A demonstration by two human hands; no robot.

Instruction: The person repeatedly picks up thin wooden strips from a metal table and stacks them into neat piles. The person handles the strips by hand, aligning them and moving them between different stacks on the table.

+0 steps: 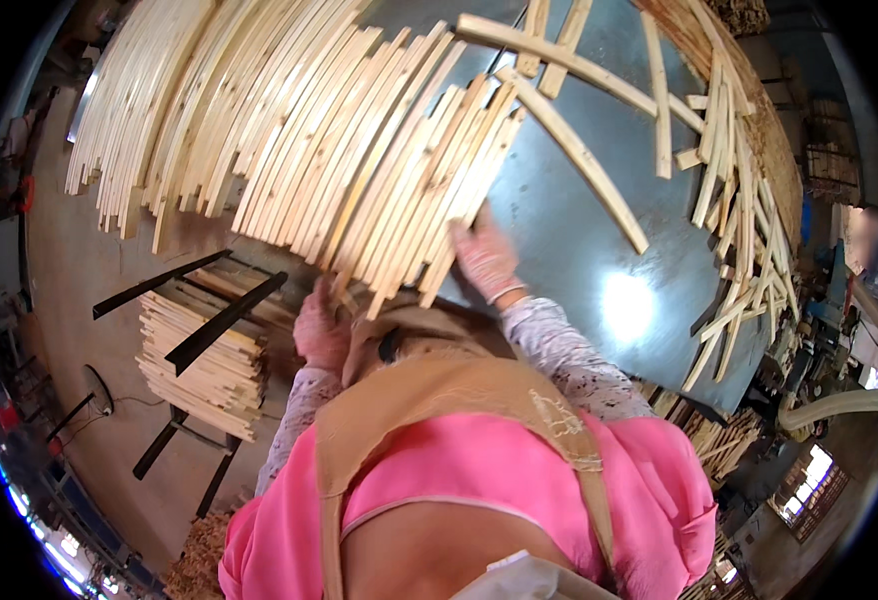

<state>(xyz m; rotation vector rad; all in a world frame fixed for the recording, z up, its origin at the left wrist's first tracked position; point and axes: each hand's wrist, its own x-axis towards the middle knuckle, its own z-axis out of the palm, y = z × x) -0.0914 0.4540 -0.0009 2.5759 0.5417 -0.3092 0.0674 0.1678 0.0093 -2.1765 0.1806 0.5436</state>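
Note:
A group of pale wooden strips (429,190) lies side by side on the grey metal table, their near ends uneven and poking past the edge toward me. On the right side of this group, my right hand (486,257) grips the outermost strips near their ends, its thumb and fingers bent round them. My left hand (321,327) is closed at the near ends on the group's left side, its fingertips against the strips and slightly blurred. Both hands seem to wear thin see-through gloves. The group is held between them. What lies under my fingers is hidden.
More rows of strips (209,110) cover the table's left part. Loose strips (579,150) lie scattered at the far right of the metal table (559,215), with a messy heap (739,230) along its right edge. Below left, a black-legged rack (227,320) stands by stacked strips (199,355).

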